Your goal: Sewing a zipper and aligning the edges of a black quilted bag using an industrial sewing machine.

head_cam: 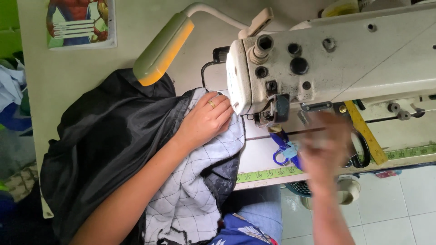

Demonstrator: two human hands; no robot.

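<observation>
My left hand (206, 119) lies flat, palm down and fingers spread, on the white checked fabric (193, 195), gripping nothing, just pinning the cloth to the table right beside the needle end of the sewing machine (327, 59). I judge the flat press is there to keep the layers from sliding near the presser foot (268, 119). My right hand (324, 145) is a blur in front of the machine bed; I cannot tell whether it is open or closed, or whether it holds anything. It hangs near the blue-handled scissors (284, 152) and just beside a pair of black-handled scissors (361, 152), both parked within easy reach. The checked fabric runs off the table edge toward my lap, with black cloth (104, 145) heaped to the left, bunched out of the way. A yellow-green lamp (161, 51) angles down over the work, and measuring tapes (268, 173) run along the table's front edge, with a yellow ruler (365, 131) lying across it.
</observation>
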